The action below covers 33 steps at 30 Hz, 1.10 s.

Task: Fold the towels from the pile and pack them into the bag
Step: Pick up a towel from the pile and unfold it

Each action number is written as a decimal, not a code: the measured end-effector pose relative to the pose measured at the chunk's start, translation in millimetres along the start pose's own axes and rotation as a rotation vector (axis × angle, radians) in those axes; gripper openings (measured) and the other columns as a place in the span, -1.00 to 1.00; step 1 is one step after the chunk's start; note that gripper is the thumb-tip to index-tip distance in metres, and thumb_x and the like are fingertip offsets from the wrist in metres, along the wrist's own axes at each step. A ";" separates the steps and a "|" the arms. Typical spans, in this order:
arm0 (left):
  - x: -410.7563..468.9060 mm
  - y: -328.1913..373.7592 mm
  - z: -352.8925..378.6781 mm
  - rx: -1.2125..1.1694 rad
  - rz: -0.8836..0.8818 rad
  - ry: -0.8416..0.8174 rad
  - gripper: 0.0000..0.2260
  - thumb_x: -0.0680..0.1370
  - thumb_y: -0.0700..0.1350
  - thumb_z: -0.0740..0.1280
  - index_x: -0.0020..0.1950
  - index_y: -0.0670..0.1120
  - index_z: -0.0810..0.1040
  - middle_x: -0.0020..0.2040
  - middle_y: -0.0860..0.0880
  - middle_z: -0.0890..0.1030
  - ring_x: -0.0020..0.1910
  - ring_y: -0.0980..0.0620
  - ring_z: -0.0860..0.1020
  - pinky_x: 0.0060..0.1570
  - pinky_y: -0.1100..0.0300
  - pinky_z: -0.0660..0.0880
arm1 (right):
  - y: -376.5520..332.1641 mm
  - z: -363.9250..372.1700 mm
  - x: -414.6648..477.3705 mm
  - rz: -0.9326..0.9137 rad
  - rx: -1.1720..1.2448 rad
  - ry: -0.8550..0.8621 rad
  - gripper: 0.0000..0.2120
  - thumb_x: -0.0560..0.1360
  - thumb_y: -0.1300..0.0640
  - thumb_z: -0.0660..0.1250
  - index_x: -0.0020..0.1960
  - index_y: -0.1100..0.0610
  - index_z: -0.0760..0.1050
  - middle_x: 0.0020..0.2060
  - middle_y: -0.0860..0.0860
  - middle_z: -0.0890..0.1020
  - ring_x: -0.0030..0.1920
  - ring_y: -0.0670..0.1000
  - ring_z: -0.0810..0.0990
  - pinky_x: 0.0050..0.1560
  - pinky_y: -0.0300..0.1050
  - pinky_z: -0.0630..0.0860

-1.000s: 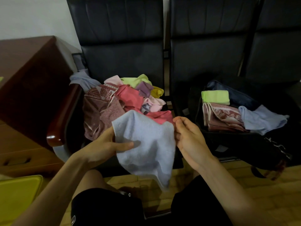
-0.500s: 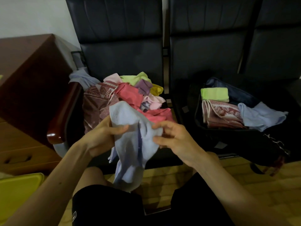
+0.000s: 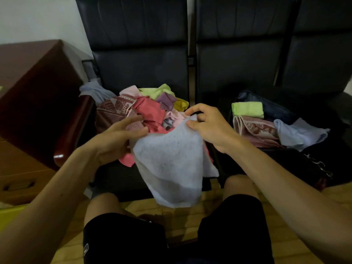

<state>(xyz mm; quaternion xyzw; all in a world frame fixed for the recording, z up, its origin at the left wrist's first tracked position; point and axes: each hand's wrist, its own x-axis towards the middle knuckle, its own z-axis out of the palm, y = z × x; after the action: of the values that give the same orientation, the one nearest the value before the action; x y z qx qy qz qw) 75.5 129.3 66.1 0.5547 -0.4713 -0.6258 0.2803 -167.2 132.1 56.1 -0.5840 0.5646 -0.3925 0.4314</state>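
A light blue towel [image 3: 171,164] hangs spread between my hands over the front edge of the left seat. My right hand [image 3: 207,126] pinches its upper right corner. My left hand [image 3: 118,138] holds the towel's left edge under the thumb, with the fingers stretched out toward the pile. The pile of unfolded towels [image 3: 148,111], red, pink, green, purple and patterned maroon, lies on the left seat behind the held towel. The dark open bag [image 3: 282,111] sits on the right seat. It holds a folded green towel [image 3: 247,109], a folded maroon patterned towel [image 3: 255,128] and a light blue towel [image 3: 299,134].
A dark wooden cabinet [image 3: 34,88] stands at the left, close to the chair's rounded wooden armrest [image 3: 76,130]. A yellow object [image 3: 7,214] lies at the lower left. My knees in black shorts [image 3: 228,235] are over the wooden floor below the seats.
Half a second ago the towel was bunched between my hands. My right hand has moved up and to the right, spreading it wide, and my left fingers have stretched out.
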 end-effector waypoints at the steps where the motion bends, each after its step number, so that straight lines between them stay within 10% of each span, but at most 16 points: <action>1: -3.5 4.3 1.6 -0.019 0.041 -0.034 -0.48 0.40 -0.14 0.43 0.36 0.07 0.46 0.12 -0.01 0.59 -0.05 0.06 0.66 -0.19 0.17 0.59 | -0.8 -3.2 2.3 0.017 -0.024 0.009 -0.80 0.55 0.24 0.35 -0.02 -0.08 0.54 0.12 0.01 0.62 0.18 0.01 0.59 0.23 0.07 0.56; 6: -7.6 10.5 -1.4 0.164 0.163 -0.059 -0.54 0.40 -0.31 0.45 0.25 0.03 0.60 0.25 0.02 0.56 0.08 0.01 0.64 -0.12 0.21 0.64 | -9.3 -22.2 1.9 0.111 -0.078 -0.189 -0.59 0.40 0.14 0.55 0.21 0.06 0.54 0.31 -0.01 0.50 0.35 0.00 0.45 0.33 -0.06 0.45; 11: -10.9 16.6 4.1 0.627 0.430 0.104 -0.68 0.43 -0.17 0.51 0.02 0.24 0.60 -0.04 0.34 0.63 -0.01 0.40 0.58 -0.08 0.37 0.53 | -18.3 -23.1 -1.6 0.092 -0.376 -0.418 -0.46 0.35 0.21 0.58 0.30 0.07 0.54 0.44 0.01 0.40 0.42 0.00 0.35 0.14 -0.27 0.39; 15: -12.9 21.8 11.1 0.890 0.543 0.241 -0.77 0.52 -0.13 0.45 0.10 0.16 0.60 -0.44 0.38 0.53 -0.32 0.55 0.49 -0.30 0.45 0.46 | -27.7 -24.0 4.3 -0.079 -0.590 -0.352 -0.58 0.39 0.17 0.55 0.23 0.15 0.61 0.17 -0.04 0.62 0.08 -0.11 0.54 0.07 -0.19 0.43; 23: -6.8 26.7 8.7 1.153 0.533 0.339 -0.82 0.56 0.00 0.37 0.00 -0.08 0.68 -0.22 -0.02 0.64 -0.31 0.10 0.56 -0.35 0.35 0.42 | -39.3 -41.1 7.0 -0.214 -0.837 -0.247 -0.69 0.51 0.05 0.43 -0.29 0.24 0.53 -0.45 0.04 0.42 -0.42 -0.01 0.37 -0.37 -0.13 0.30; 29: -7.7 25.4 13.4 1.130 0.611 0.373 -0.79 0.55 0.03 0.39 -0.20 -0.07 0.64 -0.35 -0.05 0.58 -0.39 -0.01 0.52 -0.38 0.20 0.43 | -37.2 -47.6 1.7 -0.227 -0.937 -0.232 -0.63 0.62 0.00 0.26 -0.30 0.15 0.39 -0.34 0.02 0.43 -0.29 0.02 0.43 -0.24 -0.04 0.36; 33: -9.3 26.5 16.2 1.085 0.685 0.382 -0.78 0.56 -0.05 0.39 -0.29 0.08 0.53 -0.36 0.17 0.46 -0.37 0.20 0.42 -0.35 0.36 0.27 | -28.5 -48.1 -0.6 -0.345 -1.151 -0.101 -0.69 0.64 -0.08 0.18 0.05 0.12 0.57 -0.06 0.00 0.50 -0.01 0.01 0.44 -0.07 -0.03 0.40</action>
<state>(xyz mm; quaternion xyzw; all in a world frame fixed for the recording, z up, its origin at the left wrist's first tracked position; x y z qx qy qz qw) 57.5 131.3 93.0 0.5371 -0.8108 -0.0665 0.2227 -203.5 129.6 98.5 -0.8247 0.5623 -0.0602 0.0022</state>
